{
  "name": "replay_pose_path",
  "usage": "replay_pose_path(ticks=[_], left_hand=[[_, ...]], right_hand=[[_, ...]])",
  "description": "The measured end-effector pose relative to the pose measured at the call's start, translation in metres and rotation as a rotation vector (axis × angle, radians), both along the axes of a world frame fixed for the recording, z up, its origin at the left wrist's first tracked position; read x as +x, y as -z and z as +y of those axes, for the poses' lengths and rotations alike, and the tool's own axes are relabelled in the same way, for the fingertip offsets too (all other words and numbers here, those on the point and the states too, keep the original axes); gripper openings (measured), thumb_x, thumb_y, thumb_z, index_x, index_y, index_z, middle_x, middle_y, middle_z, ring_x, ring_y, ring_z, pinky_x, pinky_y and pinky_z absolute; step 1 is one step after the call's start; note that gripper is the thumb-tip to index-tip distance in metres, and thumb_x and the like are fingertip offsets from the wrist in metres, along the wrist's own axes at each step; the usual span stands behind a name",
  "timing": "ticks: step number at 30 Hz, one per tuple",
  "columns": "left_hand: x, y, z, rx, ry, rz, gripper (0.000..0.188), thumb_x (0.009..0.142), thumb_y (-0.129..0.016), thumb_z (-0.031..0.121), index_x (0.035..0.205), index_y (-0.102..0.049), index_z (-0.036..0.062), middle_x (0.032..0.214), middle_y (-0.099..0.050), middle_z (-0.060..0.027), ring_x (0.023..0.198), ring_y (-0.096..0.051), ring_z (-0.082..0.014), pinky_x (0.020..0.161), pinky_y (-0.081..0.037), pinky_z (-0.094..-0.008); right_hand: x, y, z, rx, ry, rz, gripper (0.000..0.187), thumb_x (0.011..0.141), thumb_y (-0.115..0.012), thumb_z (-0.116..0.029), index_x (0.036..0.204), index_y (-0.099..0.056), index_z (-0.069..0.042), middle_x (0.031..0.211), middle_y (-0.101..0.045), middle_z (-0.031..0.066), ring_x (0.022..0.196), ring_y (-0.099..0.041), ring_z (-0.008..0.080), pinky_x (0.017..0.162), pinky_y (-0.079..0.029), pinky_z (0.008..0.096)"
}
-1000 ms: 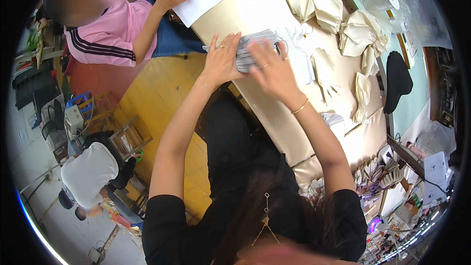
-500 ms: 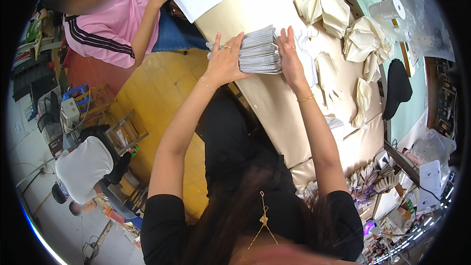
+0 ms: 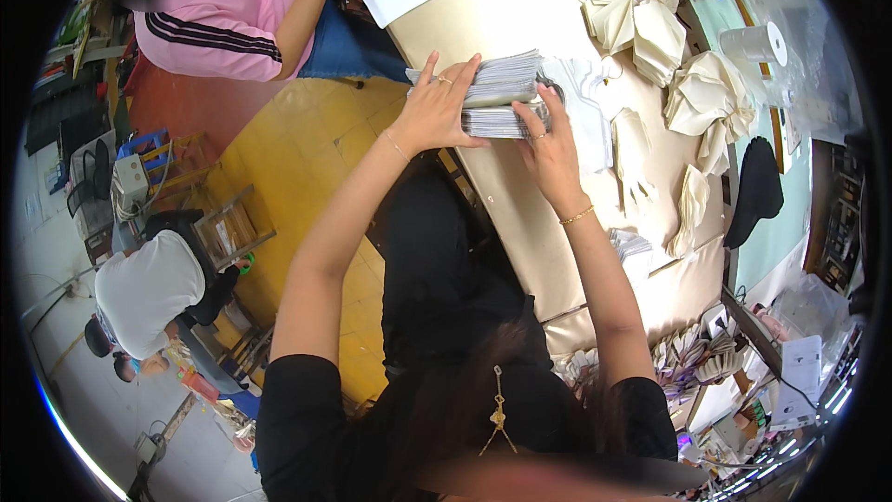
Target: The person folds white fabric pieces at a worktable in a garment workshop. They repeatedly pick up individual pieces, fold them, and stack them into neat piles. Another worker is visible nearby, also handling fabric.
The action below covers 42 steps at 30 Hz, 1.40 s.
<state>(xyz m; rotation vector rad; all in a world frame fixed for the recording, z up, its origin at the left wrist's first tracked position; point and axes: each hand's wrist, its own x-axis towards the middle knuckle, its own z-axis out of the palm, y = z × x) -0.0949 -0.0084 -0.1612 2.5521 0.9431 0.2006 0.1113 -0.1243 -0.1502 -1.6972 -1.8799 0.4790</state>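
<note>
A thick stack of thin white cut pieces (image 3: pixel 503 80) is held on edge near the table's left side. My left hand (image 3: pixel 429 113) clasps its left end, thumb along the near side and fingers over the far side. At the other end, my right hand (image 3: pixel 552 149) has its fingers bent around the near part of the stack. A gap runs through the stack, parting a narrow near bundle (image 3: pixel 492 123) from the thicker far one. Something small and dark shows by the right fingertips, too unclear to name. Flat white shaped pieces (image 3: pixel 587 107) lie just right of the stack.
Bunches of cream fabric pieces (image 3: pixel 658 42) and gloves or glove-shaped pieces (image 3: pixel 632 153) lie on the tan-covered table (image 3: pixel 534 223). A white thread spool (image 3: pixel 751 45) stands at the far right. A person in a pink shirt (image 3: pixel 218 23) sits at the far left.
The stack has split into two bundles with a gap between them. My right hand has gone from lying flat against the stack's end to bending its fingers around the near part.
</note>
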Motion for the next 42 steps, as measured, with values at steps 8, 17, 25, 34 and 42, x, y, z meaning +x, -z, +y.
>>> replay_pose_path(ticks=[8,17,25,34,42], left_hand=[[-0.005,-0.022,0.061,-0.656,0.099,-0.008,0.091,0.076,-0.078,0.049,0.147,-0.036,0.0095,0.136,-0.053,-0.0221,0.127,-0.051,-0.0338,0.106,-0.042,-0.042],[0.0,-0.018,0.069,-0.638,0.138,-0.011,0.076,0.081,-0.076,0.042,0.141,-0.041,0.0119,0.125,-0.061,-0.0229,0.119,-0.057,-0.0359,0.099,-0.046,-0.0425],[0.001,-0.018,0.071,-0.728,0.11,0.006,0.082,0.075,-0.081,0.042,0.142,-0.041,0.014,0.13,-0.058,-0.0203,0.121,-0.056,-0.0373,0.1,-0.046,-0.0447],[-0.001,-0.014,0.075,-0.886,0.029,-0.006,0.063,0.091,-0.068,0.041,0.143,-0.042,0.0155,0.13,-0.057,-0.0181,0.115,-0.059,-0.0296,0.095,-0.048,-0.0401],[0.0,-0.013,0.076,-0.869,0.049,-0.009,0.067,0.089,-0.069,0.047,0.142,-0.044,0.015,0.13,-0.058,-0.0198,0.115,-0.059,-0.032,0.095,-0.049,-0.041]], right_hand=[[0.003,-0.005,0.014,0.042,-0.065,-0.185,0.051,0.067,-0.069,0.007,0.113,-0.061,-0.013,0.112,-0.058,0.0065,0.113,-0.05,0.0316,0.096,-0.041,0.0457],[0.014,-0.016,0.02,-0.192,-0.368,0.076,0.044,0.071,-0.065,0.01,0.111,-0.062,-0.008,0.109,-0.059,0.0089,0.105,-0.057,0.0322,0.093,-0.048,0.0387],[0.01,-0.005,0.018,-0.149,-0.107,0.085,0.052,0.068,-0.071,0.009,0.116,-0.062,-0.011,0.105,-0.048,0.0124,0.101,-0.05,0.0323,0.091,-0.046,0.0378],[0.005,-0.003,0.027,-0.063,-0.085,0.144,0.064,0.07,-0.076,0.003,0.127,-0.053,-0.013,0.108,-0.05,0.0133,0.1,-0.05,0.0337,0.09,-0.045,0.0409],[0.005,-0.007,0.033,-0.076,-0.083,0.145,0.066,0.069,-0.076,0.003,0.127,-0.052,-0.012,0.108,-0.05,0.0134,0.101,-0.05,0.0345,0.09,-0.045,0.041]])
